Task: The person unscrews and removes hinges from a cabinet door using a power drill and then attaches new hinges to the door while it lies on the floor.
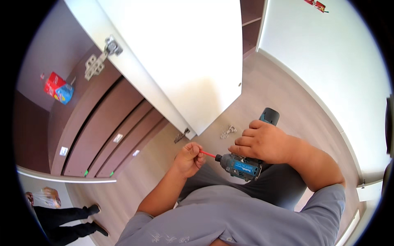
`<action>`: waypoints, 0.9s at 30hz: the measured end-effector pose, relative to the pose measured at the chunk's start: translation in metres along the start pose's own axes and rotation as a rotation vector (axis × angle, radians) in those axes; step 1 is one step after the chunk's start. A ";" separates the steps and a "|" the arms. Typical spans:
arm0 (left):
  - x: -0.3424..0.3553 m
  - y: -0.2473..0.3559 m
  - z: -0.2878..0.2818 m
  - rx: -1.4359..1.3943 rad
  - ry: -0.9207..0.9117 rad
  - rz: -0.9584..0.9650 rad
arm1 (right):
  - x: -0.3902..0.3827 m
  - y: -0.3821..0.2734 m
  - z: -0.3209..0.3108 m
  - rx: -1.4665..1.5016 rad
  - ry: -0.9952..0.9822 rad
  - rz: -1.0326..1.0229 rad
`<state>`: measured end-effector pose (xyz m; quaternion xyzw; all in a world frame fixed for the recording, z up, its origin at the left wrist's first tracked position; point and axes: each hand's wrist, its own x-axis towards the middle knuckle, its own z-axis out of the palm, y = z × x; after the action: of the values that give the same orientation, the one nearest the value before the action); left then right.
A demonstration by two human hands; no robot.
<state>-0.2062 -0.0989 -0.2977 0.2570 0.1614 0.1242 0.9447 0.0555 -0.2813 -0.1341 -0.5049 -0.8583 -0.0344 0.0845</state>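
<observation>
My right hand [260, 141] is closed around a teal and black cordless driver [242, 167], held over my lap. A long red bit [208, 153] sticks out of its chuck to the left, and the fingers of my left hand [190, 160] pinch the bit's far end. Beyond my hands a loose metal hinge [228, 131] lies on the wood floor [242, 98]. A white cabinet door [176, 49] stands open in front of me, with a hinge [102, 57] high on its edge and another [182, 135] at its lower corner.
Brown drawers [106, 119] are at the left, below a shelf holding a red and blue bottle [57, 87]. Another person's dark-clad legs [65, 219] show at the lower left. A white panel [324, 74] runs along the right, with a small red item [315, 5] on it.
</observation>
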 end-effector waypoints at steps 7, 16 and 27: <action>0.058 -0.014 0.022 0.433 0.113 -0.092 | -0.031 0.044 -0.001 0.090 0.038 0.113; 0.139 -0.103 -0.129 1.034 0.433 -0.363 | -0.110 0.122 0.029 0.330 0.181 0.467; 0.296 -0.146 -0.177 2.056 0.242 -0.476 | -0.209 0.205 0.113 0.377 0.061 0.768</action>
<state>0.0217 -0.0482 -0.5905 0.8798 0.3280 -0.2351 0.2513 0.3214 -0.3445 -0.2884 -0.7622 -0.5965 0.1420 0.2074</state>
